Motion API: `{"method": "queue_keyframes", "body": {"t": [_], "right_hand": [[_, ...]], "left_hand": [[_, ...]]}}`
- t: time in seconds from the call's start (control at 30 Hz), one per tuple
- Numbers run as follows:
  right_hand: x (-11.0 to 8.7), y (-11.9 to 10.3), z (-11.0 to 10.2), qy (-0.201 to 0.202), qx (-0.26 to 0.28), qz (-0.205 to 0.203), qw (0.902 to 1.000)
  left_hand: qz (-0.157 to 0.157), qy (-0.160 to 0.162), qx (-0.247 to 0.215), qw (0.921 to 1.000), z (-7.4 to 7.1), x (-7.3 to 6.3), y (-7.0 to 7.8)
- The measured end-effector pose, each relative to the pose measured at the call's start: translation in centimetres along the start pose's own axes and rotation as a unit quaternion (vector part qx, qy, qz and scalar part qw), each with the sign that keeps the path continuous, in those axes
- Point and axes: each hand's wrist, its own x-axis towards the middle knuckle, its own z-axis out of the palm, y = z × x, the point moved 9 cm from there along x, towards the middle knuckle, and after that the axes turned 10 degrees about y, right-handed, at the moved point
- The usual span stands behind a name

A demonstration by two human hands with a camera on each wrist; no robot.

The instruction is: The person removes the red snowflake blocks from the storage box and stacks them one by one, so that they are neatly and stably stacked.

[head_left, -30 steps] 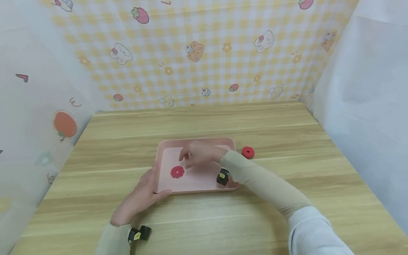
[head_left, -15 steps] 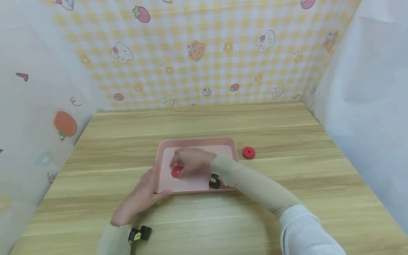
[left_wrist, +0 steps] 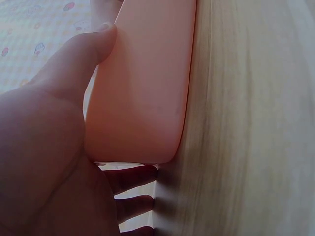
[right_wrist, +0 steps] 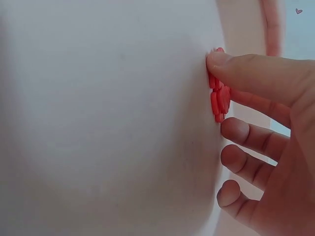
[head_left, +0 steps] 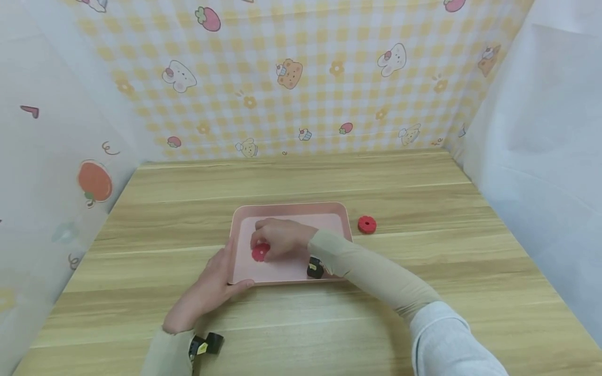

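Observation:
Inside a shallow pink tray (head_left: 291, 210), my right hand (head_left: 282, 237) is over a red notched disc (head_left: 260, 253) with a small pale dot at its middle. The right wrist view shows the thumb on one edge of the disc and the index finger behind it, pinching it low against the tray floor. Its other fingers are bent beside it. At the tray's front left corner my left hand (head_left: 207, 287) rests, its fingers extended along the left wall and thumb against the front wall. The tray's outer wall (left_wrist: 142, 88) fills much of the left wrist view.
A second red notched disc (head_left: 367, 224), thicker and with a dark central hole, lies on the wooden table (head_left: 423, 209) just right of the tray. A yellow checked cloth (head_left: 324, 94) hangs behind, with pale sheets at both sides.
My right hand has moved left and down onto the red disc in the tray, and its fingers have closed around the edge. My left hand stays at the tray's corner.

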Motion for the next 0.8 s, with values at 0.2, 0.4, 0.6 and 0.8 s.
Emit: {"method": "queue_keyframes", "body": {"t": [0.2,0.4,0.6,0.8], "right_hand": [[0.0,0.1,-0.1,-0.002,0.007,0.005,1.0],[-0.3,0.8,-0.7,-0.006,0.036,0.04,0.9985],[-0.9,1.6,-1.7,-0.006,0.045,0.074,0.9962],[-1.7,2.5,-3.2,0.001,0.061,0.103,0.9928]], "left_hand": [[0.004,0.0,-0.003,1.0,0.1,0.0,0.1],[0.012,0.004,-0.007,0.9999,0.0,0.0,0.2],[-0.003,-0.008,-0.007,0.9999,0.0,0.0,-0.1],[-0.01,-0.011,-0.007,0.9999,0.0,0.0,-0.1]]}}
